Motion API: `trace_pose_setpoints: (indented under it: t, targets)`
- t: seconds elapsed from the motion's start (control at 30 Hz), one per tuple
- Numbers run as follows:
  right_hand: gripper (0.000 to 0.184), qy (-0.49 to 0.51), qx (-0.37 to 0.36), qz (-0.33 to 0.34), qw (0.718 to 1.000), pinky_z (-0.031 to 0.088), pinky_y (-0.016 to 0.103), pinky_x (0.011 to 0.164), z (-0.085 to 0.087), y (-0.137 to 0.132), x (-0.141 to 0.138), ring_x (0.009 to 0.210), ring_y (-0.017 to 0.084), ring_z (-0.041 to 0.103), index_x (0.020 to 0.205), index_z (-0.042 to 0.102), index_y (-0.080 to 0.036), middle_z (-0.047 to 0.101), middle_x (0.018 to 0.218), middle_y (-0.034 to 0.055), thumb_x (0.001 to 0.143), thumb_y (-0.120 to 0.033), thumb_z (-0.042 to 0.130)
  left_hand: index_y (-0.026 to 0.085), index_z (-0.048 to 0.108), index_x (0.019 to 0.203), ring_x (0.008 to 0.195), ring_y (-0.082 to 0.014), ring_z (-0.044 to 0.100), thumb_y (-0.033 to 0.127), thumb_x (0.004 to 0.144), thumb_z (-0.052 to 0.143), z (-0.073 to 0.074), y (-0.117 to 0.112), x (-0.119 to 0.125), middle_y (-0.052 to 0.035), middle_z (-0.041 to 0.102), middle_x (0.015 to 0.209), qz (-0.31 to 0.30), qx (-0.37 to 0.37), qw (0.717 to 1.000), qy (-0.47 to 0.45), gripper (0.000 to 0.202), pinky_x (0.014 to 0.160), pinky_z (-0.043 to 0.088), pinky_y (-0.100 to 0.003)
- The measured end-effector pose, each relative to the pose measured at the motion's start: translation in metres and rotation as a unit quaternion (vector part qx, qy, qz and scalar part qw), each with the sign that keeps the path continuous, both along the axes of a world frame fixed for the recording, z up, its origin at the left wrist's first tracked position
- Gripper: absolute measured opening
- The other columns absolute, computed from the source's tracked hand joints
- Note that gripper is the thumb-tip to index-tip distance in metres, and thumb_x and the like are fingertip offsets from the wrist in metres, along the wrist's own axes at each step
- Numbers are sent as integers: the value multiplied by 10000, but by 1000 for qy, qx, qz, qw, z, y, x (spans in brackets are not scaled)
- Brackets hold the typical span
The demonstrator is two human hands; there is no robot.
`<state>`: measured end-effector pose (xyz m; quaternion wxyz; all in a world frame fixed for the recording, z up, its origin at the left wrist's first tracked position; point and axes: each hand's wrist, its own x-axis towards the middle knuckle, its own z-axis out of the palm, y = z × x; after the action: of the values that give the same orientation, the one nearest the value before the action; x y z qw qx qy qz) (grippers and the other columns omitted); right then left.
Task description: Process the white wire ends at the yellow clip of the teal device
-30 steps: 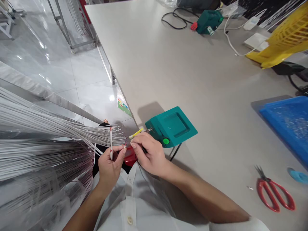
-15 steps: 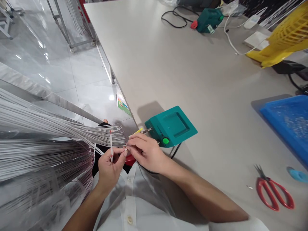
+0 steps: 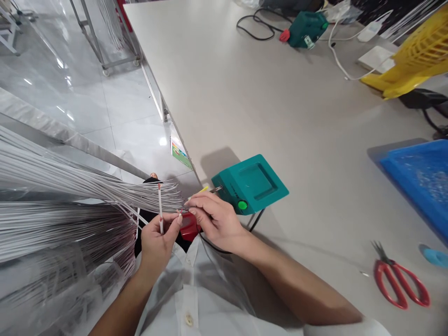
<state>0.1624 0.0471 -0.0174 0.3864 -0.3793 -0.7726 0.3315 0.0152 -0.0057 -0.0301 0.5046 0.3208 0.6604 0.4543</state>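
Observation:
My left hand (image 3: 157, 240) is closed on a thin white cable (image 3: 160, 207) that sticks upward, red at its tip. My right hand (image 3: 213, 219) is closed in a pinch at the cable's lower end, right beside my left fingertips, and holds a pen-like tool with a yellow tip (image 3: 203, 189). A red holder (image 3: 190, 226) sits just under both hands. The teal box (image 3: 250, 183) with a green knob stands on the table edge, right behind my right hand.
A big bundle of white cables (image 3: 70, 186) in clear plastic fans out on the left. Red scissors (image 3: 399, 279) lie at the right, a blue tray (image 3: 420, 179) beyond them. A second teal box (image 3: 308, 28), cords and a yellow basket (image 3: 413, 56) are at the far end.
My right hand shifted slightly over the red holder and back; the yellow tip is now mostly hidden behind it. The left hand keeps the cable upright.

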Motion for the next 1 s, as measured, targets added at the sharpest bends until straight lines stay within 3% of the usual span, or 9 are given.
trace_pose_setpoints:
  t: [0.17, 0.33, 0.5, 0.77, 0.83, 1.0]
  targets:
    - [148, -49, -14, -35, 998, 511, 288, 770, 1, -6, -4, 873, 170, 607, 912, 607, -160, 642, 917, 100, 827, -199, 492, 161, 670, 732, 612, -104, 578, 246, 682, 672, -2, -2, 2, 2, 679, 667, -2, 20, 1000, -2, 99, 609, 466, -202]
    - [151, -58, -1, 11, 998, 503, 256, 673, -1, -8, -6, 719, 136, 588, 791, 599, -168, 635, 765, 55, 834, -175, 454, 160, 668, 690, 612, -104, 584, 230, 657, 693, 0, -4, 5, 3, 675, 652, 9, 44, 999, 13, 81, 602, 464, -193]
    - [168, -18, -6, 4, 1000, 485, 262, 666, -2, -10, -9, 690, 133, 558, 747, 576, -169, 615, 707, 44, 837, -163, 434, 155, 654, 711, 596, -114, 597, 254, 670, 682, 4, -6, 9, -4, 682, 653, 30, 48, 998, -6, 110, 593, 483, -216]
    - [140, 87, -166, -67, 980, 473, 221, 552, -2, -14, -19, 588, 105, 555, 636, 591, -173, 616, 629, 11, 773, -180, 565, 153, 627, 672, 574, -117, 584, 244, 637, 696, -3, -5, 16, -2, 648, 623, 97, 83, 992, 18, 120, 570, 482, -226]
    - [145, 84, -146, -81, 982, 473, 219, 536, -5, -15, -19, 578, 105, 550, 625, 588, -171, 602, 614, 10, 769, -173, 565, 155, 623, 653, 572, -121, 583, 243, 635, 694, -5, -5, 17, -3, 640, 616, 97, 88, 991, 37, 115, 561, 477, -225]
    - [93, 22, 52, -29, 998, 507, 246, 652, -10, -16, -14, 716, 126, 583, 780, 610, -154, 632, 784, 72, 777, -114, 527, 156, 626, 657, 570, -124, 583, 248, 643, 676, -6, -4, 16, 5, 622, 583, 85, 65, 993, 52, 106, 549, 472, -221]
